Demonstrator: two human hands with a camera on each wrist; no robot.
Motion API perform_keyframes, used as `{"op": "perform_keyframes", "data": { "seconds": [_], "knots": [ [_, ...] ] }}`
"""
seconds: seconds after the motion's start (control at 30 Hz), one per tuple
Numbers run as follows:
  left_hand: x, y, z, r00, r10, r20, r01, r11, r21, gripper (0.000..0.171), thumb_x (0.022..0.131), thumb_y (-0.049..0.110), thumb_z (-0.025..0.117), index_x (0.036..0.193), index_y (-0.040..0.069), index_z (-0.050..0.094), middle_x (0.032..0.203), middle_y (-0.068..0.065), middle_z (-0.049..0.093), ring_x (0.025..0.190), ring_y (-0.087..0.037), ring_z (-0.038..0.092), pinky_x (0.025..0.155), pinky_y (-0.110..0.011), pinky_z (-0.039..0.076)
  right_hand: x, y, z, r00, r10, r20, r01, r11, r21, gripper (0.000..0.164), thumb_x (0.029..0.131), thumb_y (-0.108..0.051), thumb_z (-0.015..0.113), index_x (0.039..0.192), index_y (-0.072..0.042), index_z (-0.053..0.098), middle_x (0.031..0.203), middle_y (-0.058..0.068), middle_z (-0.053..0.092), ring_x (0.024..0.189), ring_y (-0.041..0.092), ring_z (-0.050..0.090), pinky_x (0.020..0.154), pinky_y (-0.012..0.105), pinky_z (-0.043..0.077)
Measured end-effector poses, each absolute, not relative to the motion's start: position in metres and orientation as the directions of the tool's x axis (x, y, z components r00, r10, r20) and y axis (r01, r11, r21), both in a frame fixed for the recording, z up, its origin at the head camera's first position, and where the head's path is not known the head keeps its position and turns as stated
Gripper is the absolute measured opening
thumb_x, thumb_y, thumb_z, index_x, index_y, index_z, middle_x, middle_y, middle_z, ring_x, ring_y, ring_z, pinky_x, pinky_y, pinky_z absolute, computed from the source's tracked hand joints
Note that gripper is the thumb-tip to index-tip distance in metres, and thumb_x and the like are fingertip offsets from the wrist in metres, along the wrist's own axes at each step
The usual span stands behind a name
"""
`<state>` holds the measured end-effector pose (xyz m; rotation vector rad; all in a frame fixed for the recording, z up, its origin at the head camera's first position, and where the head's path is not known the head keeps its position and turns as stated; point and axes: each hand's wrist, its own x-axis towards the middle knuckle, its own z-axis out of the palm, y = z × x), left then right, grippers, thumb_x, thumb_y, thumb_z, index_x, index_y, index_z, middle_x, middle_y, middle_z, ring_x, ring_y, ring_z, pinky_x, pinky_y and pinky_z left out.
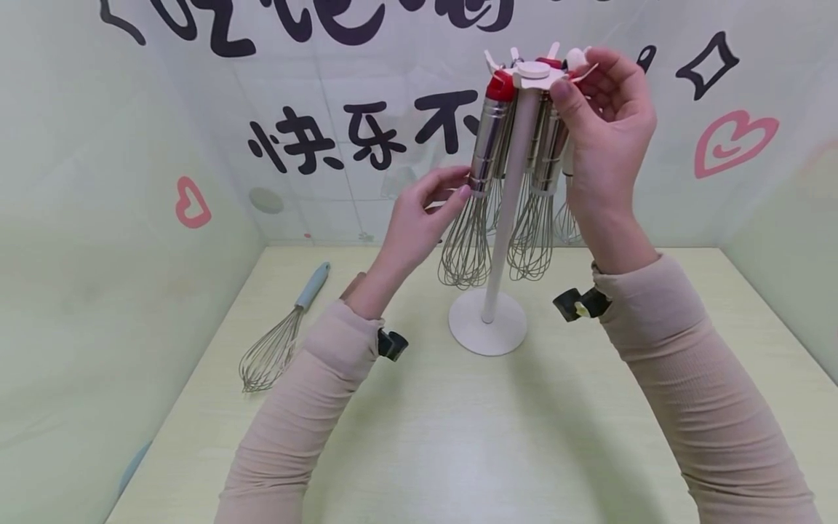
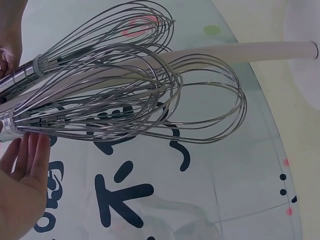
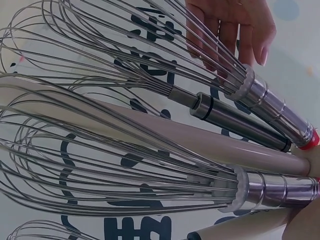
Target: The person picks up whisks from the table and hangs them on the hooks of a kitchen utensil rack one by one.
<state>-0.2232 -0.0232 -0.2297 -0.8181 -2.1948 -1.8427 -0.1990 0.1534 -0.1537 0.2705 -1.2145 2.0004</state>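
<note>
A white whisk rack point(image 1: 521, 167) stands upright, with several metal whisks hanging from its top. My right hand point(image 1: 612, 124) is at this top, thumb on the near side of a hook and curled fingers behind it. A whisk with a cream handle point(image 3: 245, 226) hangs under that hand, its upper part mostly hidden. My left hand point(image 1: 422, 211) is beside a red-topped whisk point(image 1: 487, 145), fingertips at the lower end of its steel handle. In the right wrist view, the left hand's fingers point(image 3: 245, 42) show extended behind the wires.
A whisk with a light blue handle point(image 1: 313, 285) lies on the pale table point(image 1: 419, 437), left of my left forearm. The rack's round base point(image 1: 471, 338) rests on the table. Behind stands a light backdrop point(image 1: 366, 189) with black characters and pink hearts.
</note>
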Motion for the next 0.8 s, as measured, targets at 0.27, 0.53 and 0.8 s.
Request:
{"op": "perform_keyframes", "data": {
  "seconds": [0.27,0.53,0.8],
  "knots": [
    [-0.229,-0.036,-0.238,-0.862,0.265,0.432,0.483,0.173,0.858,0.032,0.097,0.018,0.055,0.124,0.003,0.06,0.115,-0.016,0.066,0.095,-0.018,0.063,0.087,-0.025,0.056,-0.198,0.156,-0.153,-0.705,0.492,0.511,-0.677,-0.25,-0.692,0.029,0.074,0.006,0.075,0.098,-0.002,0.063,0.091,0.006,0.061,0.087,0.016,0.055,0.081,0.022,0.048],
    [-0.24,-0.05,-0.25,-0.895,0.22,0.389,0.437,0.246,0.865,0.031,0.097,0.019,0.055,0.123,0.005,0.061,0.108,-0.015,0.067,0.089,-0.015,0.062,0.081,-0.021,0.054,-0.198,0.158,-0.15,-0.712,0.487,0.505,-0.675,-0.28,-0.683,0.026,0.071,0.007,0.076,0.092,-0.002,0.064,0.087,0.007,0.062,0.083,0.016,0.056,0.077,0.022,0.049],
    [-0.252,-0.067,-0.266,-0.932,0.171,0.319,0.358,0.3,0.884,0.032,0.097,0.022,0.054,0.124,0.005,0.06,0.112,-0.015,0.066,0.094,-0.02,0.063,0.079,-0.022,0.056,-0.198,0.16,-0.149,-0.722,0.477,0.501,-0.664,-0.276,-0.695,0.025,0.07,0.006,0.077,0.09,-0.002,0.064,0.086,0.007,0.061,0.081,0.016,0.055,0.076,0.023,0.049]
  ]
}}
